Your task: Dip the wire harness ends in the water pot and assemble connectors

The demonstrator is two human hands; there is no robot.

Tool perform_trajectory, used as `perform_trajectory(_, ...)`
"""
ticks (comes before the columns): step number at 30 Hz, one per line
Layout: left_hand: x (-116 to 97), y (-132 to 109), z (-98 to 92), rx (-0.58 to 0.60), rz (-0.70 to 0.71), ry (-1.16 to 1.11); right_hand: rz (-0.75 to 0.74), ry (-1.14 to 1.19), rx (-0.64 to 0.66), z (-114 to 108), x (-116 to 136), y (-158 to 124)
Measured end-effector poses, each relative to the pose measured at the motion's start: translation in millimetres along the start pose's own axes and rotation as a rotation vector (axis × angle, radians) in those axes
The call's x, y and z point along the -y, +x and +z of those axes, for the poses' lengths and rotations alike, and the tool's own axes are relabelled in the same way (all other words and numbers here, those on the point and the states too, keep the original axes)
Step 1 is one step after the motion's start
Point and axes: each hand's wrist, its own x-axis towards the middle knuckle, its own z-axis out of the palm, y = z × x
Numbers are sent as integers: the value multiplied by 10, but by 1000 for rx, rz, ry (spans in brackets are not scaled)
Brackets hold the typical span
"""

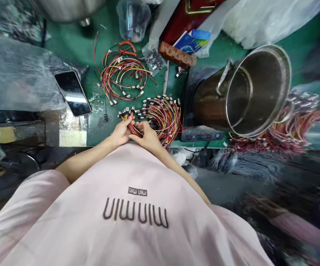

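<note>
My left hand (121, 133) and my right hand (148, 136) meet at the near edge of the green table (71, 44). Both are closed round a small bundle of red, yellow and black wires (130, 123) with white connectors at the ends. The bundle's connector ends fan out just beyond my left fingers. To the right of my hands lies a bigger heap of the same wire harnesses (164, 114), touching my right hand. A looser coil of wires (122, 75) lies farther back on the table.
A black phone (72, 92) lies left of the wires, beside clear plastic sheeting (13, 70). A large steel pot (248, 92) lies tilted on a cooktop at right, with more wire bundles (292, 125) behind it. A plastic cup (133, 18) stands at the back.
</note>
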Motion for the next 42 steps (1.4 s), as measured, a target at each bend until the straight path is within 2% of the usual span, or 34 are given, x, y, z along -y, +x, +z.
perform_trajectory(4, -6, -18, -5, 9, 1, -7, 86, -213, 101, -4, 30, -6)
perform_trajectory(8, -7, 1, -27, 16, -8, 35, 56, -378, 191, 8, 73, 29)
perform_trajectory(11, 20, 10, -48, 61, 27, 80, 18, -361, 203, 64, 85, 76)
perform_trajectory(15, 86, 1, -48, 180, 17, 194, -41, -296, 168, 123, 69, 97)
perform_trajectory(17, 109, -4, -27, 201, -14, 230, -106, -272, 183, 56, 35, 83)
perform_trajectory(19, 116, -9, 2, 177, -39, 213, -184, -231, 217, -118, -39, 74)
perform_trajectory(21, 107, -19, 25, 138, -50, 177, -180, -192, 136, -379, -165, 90)
perform_trajectory(22, 100, -26, 32, 124, -50, 164, -112, -191, 11, -524, -247, 113)
perform_trajectory(24, 88, -43, 36, 111, -50, 158, 110, -258, -292, -794, -432, 188)
perform_trajectory(25, 84, -51, 34, 114, -55, 164, 219, -309, -386, -904, -527, 235)
perform_trajectory(26, 82, -59, 32, 122, -61, 173, 298, -347, -426, -990, -618, 287)
perform_trajectory(28, 81, -71, 26, 141, -68, 193, 399, -369, -418, -1092, -778, 386)
perform_trajectory(30, 82, -77, 20, 158, -64, 206, 436, -327, -385, -1124, -896, 461)
perform_trajectory(34, 80, -76, 2, 164, -35, 216, 388, -141, -459, -1134, -988, 475)
perform_trajectory(38, 79, -75, -9, 168, -4, 235, 253, 61, -577, -1107, -814, 346)
perform_trajectory(40, 80, -81, 0, 178, 2, 263, 184, 158, -560, -1015, -619, 282)
perform_trajectory(42, 87, -86, 17, 205, 12, 300, 119, 239, -477, -852, -383, 246)
